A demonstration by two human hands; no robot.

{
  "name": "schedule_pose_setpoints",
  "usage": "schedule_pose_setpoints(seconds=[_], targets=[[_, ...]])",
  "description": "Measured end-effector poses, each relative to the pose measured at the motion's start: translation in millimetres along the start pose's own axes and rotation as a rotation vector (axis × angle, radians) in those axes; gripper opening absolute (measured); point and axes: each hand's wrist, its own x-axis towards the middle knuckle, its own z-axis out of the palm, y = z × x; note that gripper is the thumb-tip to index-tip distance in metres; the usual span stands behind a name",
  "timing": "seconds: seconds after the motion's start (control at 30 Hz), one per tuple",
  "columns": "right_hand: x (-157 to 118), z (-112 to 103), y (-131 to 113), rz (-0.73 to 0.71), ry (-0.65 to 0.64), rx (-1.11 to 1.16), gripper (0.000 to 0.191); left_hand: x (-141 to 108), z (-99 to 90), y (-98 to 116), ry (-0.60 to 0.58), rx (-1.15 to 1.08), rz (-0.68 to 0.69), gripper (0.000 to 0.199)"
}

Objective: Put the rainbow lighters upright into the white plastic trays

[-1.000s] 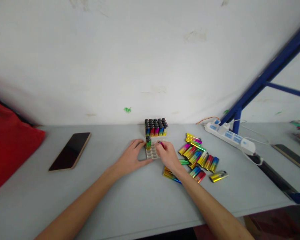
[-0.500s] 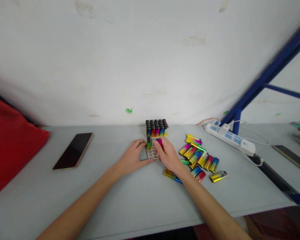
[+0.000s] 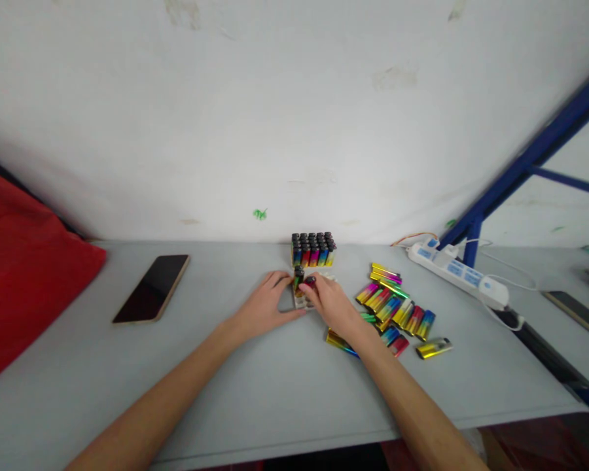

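A pale slotted tray (image 3: 300, 303) lies on the grey table with a few upright lighters (image 3: 298, 275) at its left side. My left hand (image 3: 267, 305) steadies the tray's left and near edges between spread thumb and fingers. Over the tray, my right hand (image 3: 330, 302) pinches a magenta lighter (image 3: 310, 282) upright, beside the standing ones; its lower end is hidden. Behind the tray stands a full block of black-topped lighters (image 3: 313, 250). Loose shiny lighters (image 3: 391, 309) lie in a pile right of my right hand.
A dark phone (image 3: 152, 289) lies at the left, near a red bag (image 3: 34, 275). On the right are a white power strip (image 3: 456, 273) with cables, a blue metal frame (image 3: 513, 169) and another dark device (image 3: 576, 314). A wall (image 3: 275, 118) rises behind the table.
The magenta lighter in my right hand has come down lower over the tray, close beside the standing lighters. The whole view has shifted slightly. My left hand stays at the tray.
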Motion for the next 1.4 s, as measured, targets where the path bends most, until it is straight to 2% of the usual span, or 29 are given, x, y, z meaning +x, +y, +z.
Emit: schedule_pose_setpoints(seconds=[0.1,0.23,0.4,0.47,0.57,0.67,0.73,0.77,0.83,0.93,1.17,1.4], targets=[[1.4,3.8,-5.0,-0.006,-0.017,-0.143,0.024,0.2,0.5,-0.3,-0.001,0.000,0.005,0.069],[2.1,5.5,-18.8,0.058,-0.021,-0.335,0.033,1.0,-0.1,0.0,0.004,-0.010,0.023,0.061],[0.8,1.4,-21.4,0.017,-0.051,-0.285,0.032,1.6,-0.1,-2.2,0.005,0.005,0.027,0.057],[0.7,-7.5,-10.2,-0.009,0.023,-0.215,0.032,1.6,0.4,-4.1,0.005,0.015,0.023,0.061],[1.1,-31.3,22.8,0.034,0.225,-0.199,0.034,1.9,1.2,-7.4,-0.005,0.040,0.012,0.068],[-2.8,-61.4,68.0,0.201,0.419,-0.312,0.027,2.5,1.8,-10.1,-0.022,0.063,0.005,0.071],[-10.1,-79.2,96.7,0.353,0.486,-0.391,0.035,2.8,1.7,-11.4,-0.028,0.067,0.004,0.073],[-14.8,-86.4,108.7,0.424,0.480,-0.422,0.041,2.9,1.6,-11.8,-0.028,0.065,0.005,0.073],[-24.2,-96.5,126.4,0.535,0.377,-0.455,0.046,2.8,1.0,-12.5,-0.028,0.055,0.006,0.073],[-32.6,-102.3,139.1,0.595,0.253,-0.458,0.039,2.3,0.1,-13.3,-0.019,0.039,0.014,0.074],[-28.7,-96.2,142.4,0.608,0.277,-0.485,0.028,1.2,-1.8,-13.1,-0.017,0.036,0.015,0.070],[-23.9,-99.3,130.4,0.470,0.249,-0.334,0.022,1.6,-3.9,-12.4,-0.038,0.037,-0.001,0.072]])
